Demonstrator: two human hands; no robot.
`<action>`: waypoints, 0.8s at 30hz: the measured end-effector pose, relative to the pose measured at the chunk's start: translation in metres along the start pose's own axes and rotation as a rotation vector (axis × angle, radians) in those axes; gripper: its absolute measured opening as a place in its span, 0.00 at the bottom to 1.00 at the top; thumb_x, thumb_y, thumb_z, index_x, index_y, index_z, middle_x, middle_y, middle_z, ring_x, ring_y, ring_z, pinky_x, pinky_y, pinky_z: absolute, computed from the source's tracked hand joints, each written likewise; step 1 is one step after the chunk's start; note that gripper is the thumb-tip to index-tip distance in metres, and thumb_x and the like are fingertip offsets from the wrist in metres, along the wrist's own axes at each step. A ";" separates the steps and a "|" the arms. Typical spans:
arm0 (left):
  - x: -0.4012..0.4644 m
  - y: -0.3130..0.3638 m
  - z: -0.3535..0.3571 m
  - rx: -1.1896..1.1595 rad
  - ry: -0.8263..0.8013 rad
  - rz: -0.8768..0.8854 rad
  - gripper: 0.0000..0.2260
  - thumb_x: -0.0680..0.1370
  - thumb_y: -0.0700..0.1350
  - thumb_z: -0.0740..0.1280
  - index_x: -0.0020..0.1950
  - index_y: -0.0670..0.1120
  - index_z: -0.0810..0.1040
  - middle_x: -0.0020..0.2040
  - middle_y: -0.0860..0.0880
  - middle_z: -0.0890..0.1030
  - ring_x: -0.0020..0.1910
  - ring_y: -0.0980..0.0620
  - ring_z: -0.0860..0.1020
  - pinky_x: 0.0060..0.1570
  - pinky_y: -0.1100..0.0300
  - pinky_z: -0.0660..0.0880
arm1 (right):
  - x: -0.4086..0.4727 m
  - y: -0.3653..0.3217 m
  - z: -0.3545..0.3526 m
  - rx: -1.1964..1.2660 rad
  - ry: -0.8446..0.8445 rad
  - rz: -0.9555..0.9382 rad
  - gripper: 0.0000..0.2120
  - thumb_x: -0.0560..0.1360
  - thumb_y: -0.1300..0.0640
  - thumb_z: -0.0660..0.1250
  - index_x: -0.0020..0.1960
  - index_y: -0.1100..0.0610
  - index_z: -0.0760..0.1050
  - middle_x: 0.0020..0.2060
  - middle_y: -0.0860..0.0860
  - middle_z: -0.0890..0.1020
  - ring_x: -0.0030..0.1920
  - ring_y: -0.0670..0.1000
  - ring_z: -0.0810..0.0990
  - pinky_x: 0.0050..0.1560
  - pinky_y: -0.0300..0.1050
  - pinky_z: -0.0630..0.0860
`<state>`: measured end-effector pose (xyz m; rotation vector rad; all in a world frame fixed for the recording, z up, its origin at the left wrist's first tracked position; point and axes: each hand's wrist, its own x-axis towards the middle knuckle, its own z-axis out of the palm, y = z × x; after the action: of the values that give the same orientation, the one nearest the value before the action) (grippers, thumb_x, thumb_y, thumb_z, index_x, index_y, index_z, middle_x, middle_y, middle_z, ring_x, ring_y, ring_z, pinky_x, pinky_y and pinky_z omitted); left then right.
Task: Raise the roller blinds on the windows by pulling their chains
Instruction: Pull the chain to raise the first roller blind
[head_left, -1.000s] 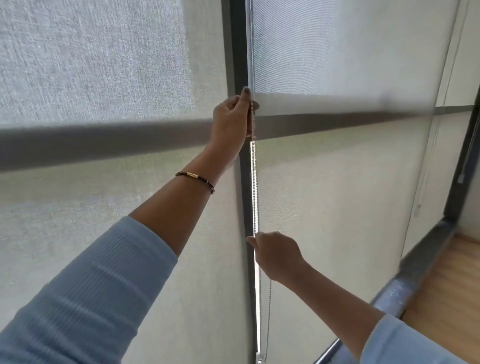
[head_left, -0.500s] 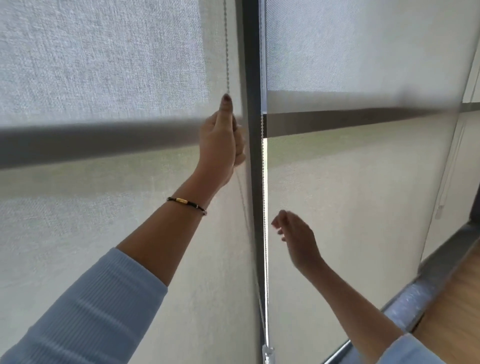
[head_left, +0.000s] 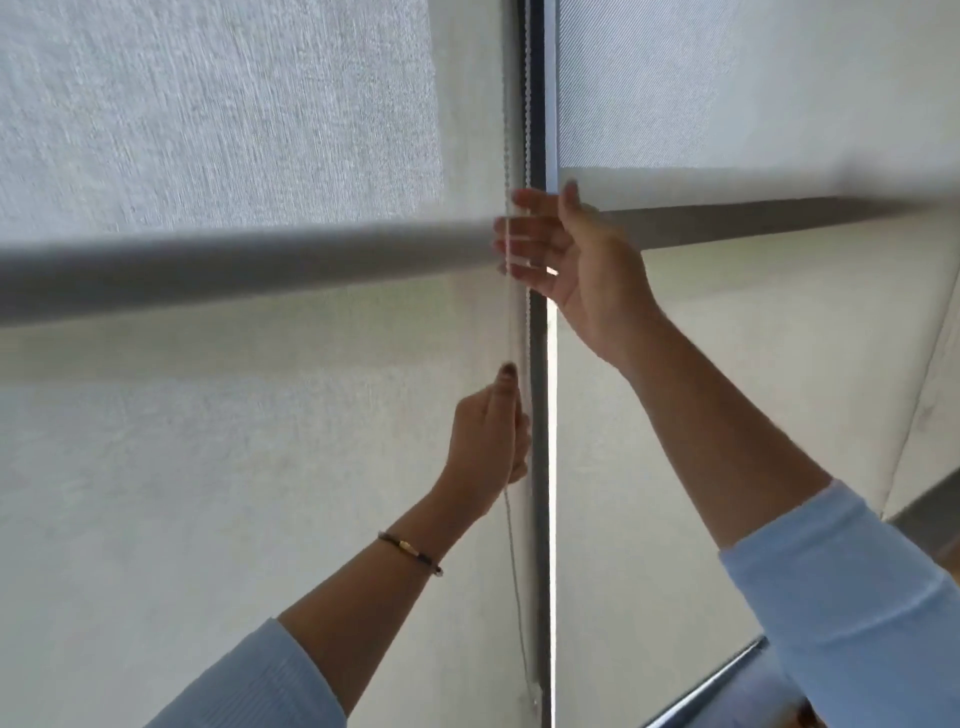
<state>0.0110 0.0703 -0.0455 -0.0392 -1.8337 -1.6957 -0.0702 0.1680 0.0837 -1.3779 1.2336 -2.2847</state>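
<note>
Pale woven fabric fills my view: the left blind (head_left: 218, 441) and the right blind (head_left: 727, 415), both lowered, with a grey frame bar showing through across mid-frame. The chain (head_left: 506, 322), fine and beaded, hangs in two strands down the centre beside the dark mullion (head_left: 540, 467). My left hand (head_left: 488, 447), at lower centre, is closed round one strand, thumb up along it. My right hand (head_left: 576, 254), at upper centre, is spread open, its fingers (head_left: 524, 228) touching the strands but not closed on them. Half a second ago the left hand was the higher one, gripping at bar level; the right hung open below and has now risen above it.
</note>
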 end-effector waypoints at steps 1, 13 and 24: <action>-0.008 -0.010 -0.001 0.010 -0.009 -0.020 0.23 0.82 0.57 0.56 0.28 0.52 0.64 0.23 0.52 0.64 0.19 0.56 0.60 0.20 0.68 0.60 | 0.007 -0.009 0.005 -0.003 -0.017 0.001 0.22 0.85 0.50 0.50 0.64 0.64 0.75 0.49 0.58 0.84 0.48 0.56 0.84 0.53 0.53 0.81; -0.089 -0.103 0.000 -0.029 -0.159 -0.428 0.23 0.78 0.62 0.60 0.27 0.52 0.65 0.24 0.50 0.63 0.20 0.55 0.59 0.21 0.67 0.59 | 0.050 -0.055 0.042 -0.129 0.062 -0.137 0.16 0.84 0.63 0.51 0.42 0.56 0.72 0.21 0.45 0.67 0.19 0.43 0.61 0.20 0.34 0.58; 0.036 0.019 -0.021 -0.001 -0.041 -0.058 0.33 0.81 0.64 0.46 0.60 0.41 0.80 0.59 0.37 0.83 0.60 0.40 0.81 0.63 0.44 0.76 | -0.011 0.050 0.015 -0.458 0.170 -0.223 0.14 0.84 0.62 0.53 0.41 0.58 0.70 0.28 0.49 0.68 0.24 0.42 0.66 0.25 0.33 0.64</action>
<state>-0.0010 0.0403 -0.0124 -0.0211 -1.8802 -1.7481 -0.0641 0.1343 0.0423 -1.5547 1.8322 -2.4038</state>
